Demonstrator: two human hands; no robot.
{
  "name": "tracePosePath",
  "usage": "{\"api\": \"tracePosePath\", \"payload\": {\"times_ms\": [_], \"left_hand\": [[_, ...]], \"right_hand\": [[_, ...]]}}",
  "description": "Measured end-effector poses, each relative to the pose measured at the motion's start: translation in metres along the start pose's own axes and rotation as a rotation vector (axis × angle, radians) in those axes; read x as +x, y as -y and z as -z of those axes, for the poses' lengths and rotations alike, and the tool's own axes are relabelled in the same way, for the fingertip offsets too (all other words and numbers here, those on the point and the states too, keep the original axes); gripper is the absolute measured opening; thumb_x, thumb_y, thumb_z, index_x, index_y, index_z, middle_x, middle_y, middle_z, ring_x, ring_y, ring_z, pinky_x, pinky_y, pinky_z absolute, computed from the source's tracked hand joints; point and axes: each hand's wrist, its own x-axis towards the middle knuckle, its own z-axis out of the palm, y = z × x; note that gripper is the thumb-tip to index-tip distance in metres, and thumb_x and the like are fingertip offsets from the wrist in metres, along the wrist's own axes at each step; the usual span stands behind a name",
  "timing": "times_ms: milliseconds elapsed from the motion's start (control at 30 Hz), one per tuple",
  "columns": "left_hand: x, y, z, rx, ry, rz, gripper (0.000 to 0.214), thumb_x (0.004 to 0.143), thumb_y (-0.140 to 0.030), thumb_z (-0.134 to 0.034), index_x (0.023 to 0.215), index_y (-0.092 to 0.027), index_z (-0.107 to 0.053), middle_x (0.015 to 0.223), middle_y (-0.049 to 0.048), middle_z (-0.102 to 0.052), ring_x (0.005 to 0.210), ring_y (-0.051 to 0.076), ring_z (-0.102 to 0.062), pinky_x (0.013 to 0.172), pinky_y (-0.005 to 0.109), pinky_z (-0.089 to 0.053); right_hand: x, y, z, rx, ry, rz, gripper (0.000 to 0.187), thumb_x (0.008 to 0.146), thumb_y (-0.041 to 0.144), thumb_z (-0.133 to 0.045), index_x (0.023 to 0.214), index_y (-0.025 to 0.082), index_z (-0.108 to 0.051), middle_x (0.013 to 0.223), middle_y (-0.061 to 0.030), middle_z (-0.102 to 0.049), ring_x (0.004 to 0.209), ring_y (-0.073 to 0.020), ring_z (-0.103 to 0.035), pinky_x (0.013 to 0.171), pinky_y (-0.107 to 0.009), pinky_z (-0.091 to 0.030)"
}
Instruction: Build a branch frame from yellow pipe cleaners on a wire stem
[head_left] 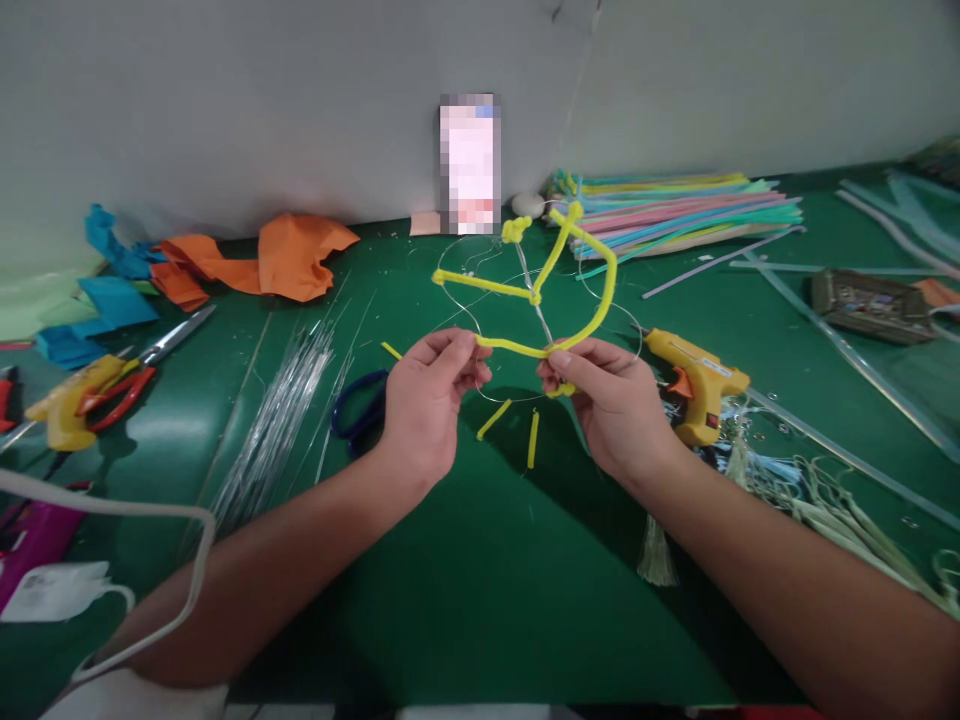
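Observation:
Between my hands, above the green table, hangs a frame of yellow pipe cleaners (616,275) and thin wire. My left hand (427,400) pinches the left end of its lower yellow strip. Further right, my right hand (607,400) grips the frame where yellow strips meet the wire; part of that joint is hidden by fingers. Two short yellow pipe cleaner pieces (532,440) lie on the table below. Blue-handled scissors (356,408) rest partly behind my left hand. Just past my right hand lies a yellow glue gun (701,380).
A bundle of coloured pipe cleaners (690,215) lies at the back. A phone (470,165) leans on the wall. Silver wires (281,420), red-handled scissors (127,395), another glue gun (71,400) and orange paper (296,255) are left; tassels (840,510) lie right. A white cable (199,560) crosses my left forearm.

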Motion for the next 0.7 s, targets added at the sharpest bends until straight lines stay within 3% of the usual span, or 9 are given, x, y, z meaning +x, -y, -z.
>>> {"api": "tracePosePath", "payload": {"times_ms": [200, 367, 700], "left_hand": [[-0.0015, -0.0007, -0.0014, 0.042, -0.021, -0.078, 0.014, 0.077, -0.028, -0.077, 0.083, -0.016, -0.073, 0.075, -0.0004, -0.07, 0.06, 0.006, -0.058, 0.06, 0.019, -0.047], [-0.0039, -0.0044, -0.0045, 0.105, -0.058, -0.06, 0.018, 0.068, -0.022, -0.083, 0.082, -0.017, -0.073, 0.066, -0.0036, -0.064, 0.056, 0.005, -0.053, 0.058, 0.019, -0.043], [-0.0017, -0.0037, -0.0033, 0.081, -0.022, -0.015, 0.009, 0.072, -0.021, -0.079, 0.081, -0.019, -0.077, 0.064, -0.0035, -0.06, 0.055, 0.005, -0.049, 0.056, 0.019, -0.04]], "right_hand": [[-0.0011, -0.0019, 0.0007, -0.022, 0.02, 0.022, 0.007, 0.076, 0.023, -0.079, 0.07, 0.026, -0.078, 0.068, 0.0022, -0.071, 0.062, -0.0085, -0.06, 0.067, -0.024, -0.049], [-0.0021, -0.0017, -0.0006, -0.016, 0.035, 0.014, 0.007, 0.076, 0.023, -0.079, 0.069, 0.026, -0.077, 0.068, 0.0021, -0.072, 0.062, -0.0089, -0.06, 0.067, -0.024, -0.049], [-0.0001, -0.0032, 0.0005, -0.022, 0.039, 0.009, 0.007, 0.076, 0.023, -0.08, 0.07, 0.025, -0.077, 0.069, 0.0021, -0.071, 0.063, -0.0094, -0.06, 0.067, -0.024, -0.049]]}}
